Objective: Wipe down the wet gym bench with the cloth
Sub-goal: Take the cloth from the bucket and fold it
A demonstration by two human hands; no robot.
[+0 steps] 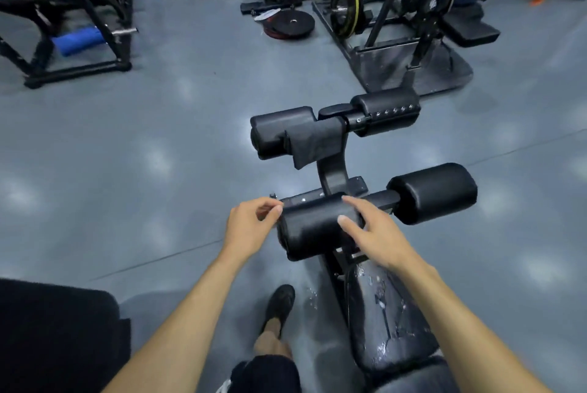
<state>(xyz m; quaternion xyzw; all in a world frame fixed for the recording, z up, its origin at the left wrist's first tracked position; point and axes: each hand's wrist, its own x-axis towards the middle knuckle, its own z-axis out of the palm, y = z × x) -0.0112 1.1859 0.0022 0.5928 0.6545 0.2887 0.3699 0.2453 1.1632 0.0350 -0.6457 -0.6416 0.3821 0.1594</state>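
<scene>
A black gym bench (386,329) runs from the bottom right toward the middle, its pad cracked and glistening with water drops. At its far end stand black foam rollers. A dark cloth (313,140) hangs draped over the upper left roller (270,135). My left hand (251,227) hovers at the left end of the near roller (313,227), fingers loosely curled and holding nothing. My right hand (371,234) reaches over the right part of the same roller with straight fingers, empty.
Grey floor surrounds the bench. A black rack with a blue roll (79,40) stands at the far left, weight plates (290,24) and a machine base (409,59) at the back right. A black pad (57,338) sits bottom left. My foot (279,303) is beside the bench.
</scene>
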